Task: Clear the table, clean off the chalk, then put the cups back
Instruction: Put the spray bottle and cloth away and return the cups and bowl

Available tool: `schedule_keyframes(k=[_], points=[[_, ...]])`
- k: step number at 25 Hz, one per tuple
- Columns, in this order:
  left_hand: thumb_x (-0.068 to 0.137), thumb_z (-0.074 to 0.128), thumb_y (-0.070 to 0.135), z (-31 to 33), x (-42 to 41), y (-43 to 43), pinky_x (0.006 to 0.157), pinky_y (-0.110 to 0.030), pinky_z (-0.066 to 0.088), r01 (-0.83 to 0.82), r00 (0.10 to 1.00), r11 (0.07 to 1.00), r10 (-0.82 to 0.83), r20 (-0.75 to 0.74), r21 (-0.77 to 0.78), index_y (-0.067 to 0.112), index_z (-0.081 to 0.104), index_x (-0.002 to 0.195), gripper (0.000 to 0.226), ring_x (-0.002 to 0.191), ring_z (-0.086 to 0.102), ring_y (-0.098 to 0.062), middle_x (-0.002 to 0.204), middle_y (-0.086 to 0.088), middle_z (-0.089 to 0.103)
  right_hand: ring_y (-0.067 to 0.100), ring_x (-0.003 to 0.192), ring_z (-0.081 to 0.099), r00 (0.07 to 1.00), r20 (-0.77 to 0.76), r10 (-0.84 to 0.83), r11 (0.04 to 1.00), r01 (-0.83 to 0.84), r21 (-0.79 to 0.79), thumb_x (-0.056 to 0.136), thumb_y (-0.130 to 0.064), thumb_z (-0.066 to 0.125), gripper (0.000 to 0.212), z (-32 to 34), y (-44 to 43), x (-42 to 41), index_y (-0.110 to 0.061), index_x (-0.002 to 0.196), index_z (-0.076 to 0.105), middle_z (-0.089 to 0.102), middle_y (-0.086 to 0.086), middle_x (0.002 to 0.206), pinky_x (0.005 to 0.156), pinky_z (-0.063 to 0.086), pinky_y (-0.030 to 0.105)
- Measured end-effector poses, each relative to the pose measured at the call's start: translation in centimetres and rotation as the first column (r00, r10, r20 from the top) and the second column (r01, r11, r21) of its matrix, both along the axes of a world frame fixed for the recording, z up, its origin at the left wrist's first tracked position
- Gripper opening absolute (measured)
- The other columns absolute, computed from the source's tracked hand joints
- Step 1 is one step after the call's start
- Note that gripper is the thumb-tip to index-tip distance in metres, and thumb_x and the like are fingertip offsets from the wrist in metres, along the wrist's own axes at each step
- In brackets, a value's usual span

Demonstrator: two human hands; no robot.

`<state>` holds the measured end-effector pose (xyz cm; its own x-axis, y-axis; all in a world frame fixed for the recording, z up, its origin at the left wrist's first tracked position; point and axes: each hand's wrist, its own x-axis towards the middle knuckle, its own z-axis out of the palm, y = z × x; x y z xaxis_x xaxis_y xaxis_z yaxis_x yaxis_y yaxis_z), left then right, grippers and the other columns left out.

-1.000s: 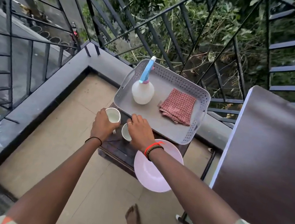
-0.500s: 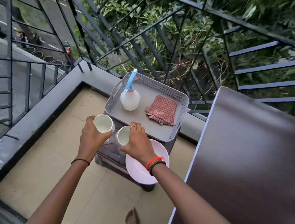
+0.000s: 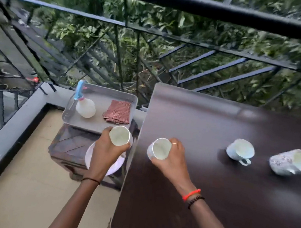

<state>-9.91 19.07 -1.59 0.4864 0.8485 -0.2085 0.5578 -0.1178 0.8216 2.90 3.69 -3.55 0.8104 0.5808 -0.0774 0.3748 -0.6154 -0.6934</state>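
Observation:
My left hand (image 3: 106, 148) grips a white cup (image 3: 119, 135) in the air above the low side stand (image 3: 68, 144). Over the left edge of the dark brown table (image 3: 228, 211), my right hand (image 3: 173, 159) holds a second white cup (image 3: 159, 148). Two more cups rest on the table to the right: a white one (image 3: 240, 149) with its handle toward me and a patterned one (image 3: 293, 163) lying tilted on its side. No chalk shows on the tabletop.
A grey tray (image 3: 98, 124) on the stand holds a spray bottle (image 3: 85, 105) and a red checked cloth (image 3: 117, 111). A pale pink plate (image 3: 115, 167) lies on the stand beneath my left wrist. A black railing (image 3: 181, 2) encloses the balcony; a tiled floor (image 3: 35, 184) lies below.
Both hands lifted the cups off the stand and carried them right toward the table. The view swung right, bringing two more cups into sight.

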Motion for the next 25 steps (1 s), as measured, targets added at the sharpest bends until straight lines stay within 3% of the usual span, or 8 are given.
schedule_keyframes(k=[4, 9, 15, 20, 25], points=[[0.072, 0.080, 0.028, 1.5, 4.5, -8.6, 0.058, -0.018, 0.038, 0.146, 0.987, 0.988, -0.148, -0.061, -0.039, 0.026, 0.053, 0.111, 0.048, 0.074, 0.058, -0.008, 0.092, 0.006, 0.062, 0.023, 0.114, 0.046, 0.989, -0.030, -0.143, 0.989, 0.142, -0.040, 0.063, -0.038, 0.079, 0.075, 0.6, -9.6, 2.8, -0.008, 0.124, 0.048, 0.049, 0.004, 0.118, 0.092, 0.042, 0.032], [0.070, 0.080, 0.039, 1.1, 10.4, -19.6, 0.071, -0.030, 0.039, 0.299, 0.946, 0.949, -0.308, -0.101, -0.098, 0.026, 0.052, 0.105, 0.047, 0.090, 0.060, -0.020, 0.089, 0.012, 0.060, 0.019, 0.112, 0.045, 0.950, -0.037, -0.310, 0.950, 0.309, -0.043, 0.065, -0.030, 0.079, 0.063, 1.6, -21.5, 6.2, -0.014, 0.120, 0.051, 0.051, 0.001, 0.116, 0.088, 0.036, 0.023], [0.073, 0.076, 0.044, -0.8, 15.3, -29.7, 0.072, -0.031, 0.040, 0.409, 0.892, 0.906, -0.421, -0.161, -0.107, 0.018, 0.051, 0.114, 0.055, 0.103, 0.063, -0.030, 0.106, 0.000, 0.066, 0.029, 0.112, 0.048, 0.856, -0.017, -0.517, 0.853, 0.514, -0.090, 0.064, -0.028, 0.081, 0.066, 0.4, -31.9, 9.5, -0.008, 0.121, 0.054, 0.052, 0.010, 0.116, 0.094, 0.038, 0.033], [0.075, 0.075, 0.039, -2.4, 18.0, -34.1, 0.075, -0.033, 0.041, 0.437, 0.870, 0.894, -0.448, -0.205, -0.098, 0.014, 0.050, 0.117, 0.056, 0.108, 0.061, -0.035, 0.113, -0.005, 0.066, 0.036, 0.110, 0.048, 0.789, 0.030, -0.614, 0.777, 0.611, -0.150, 0.065, -0.030, 0.080, 0.067, -0.6, -36.0, 12.2, -0.002, 0.120, 0.052, 0.052, 0.017, 0.116, 0.094, 0.039, 0.039], [0.076, 0.074, 0.035, -3.2, 20.0, -35.4, 0.074, -0.034, 0.040, 0.434, 0.860, 0.899, -0.431, -0.274, -0.051, 0.009, 0.047, 0.118, 0.057, 0.107, 0.060, -0.039, 0.116, -0.010, 0.064, 0.034, 0.110, 0.048, 0.777, 0.059, -0.626, 0.756, 0.624, -0.197, 0.064, -0.032, 0.081, 0.070, -1.5, -37.4, 14.1, -0.003, 0.121, 0.051, 0.052, 0.015, 0.118, 0.090, 0.041, 0.039]])
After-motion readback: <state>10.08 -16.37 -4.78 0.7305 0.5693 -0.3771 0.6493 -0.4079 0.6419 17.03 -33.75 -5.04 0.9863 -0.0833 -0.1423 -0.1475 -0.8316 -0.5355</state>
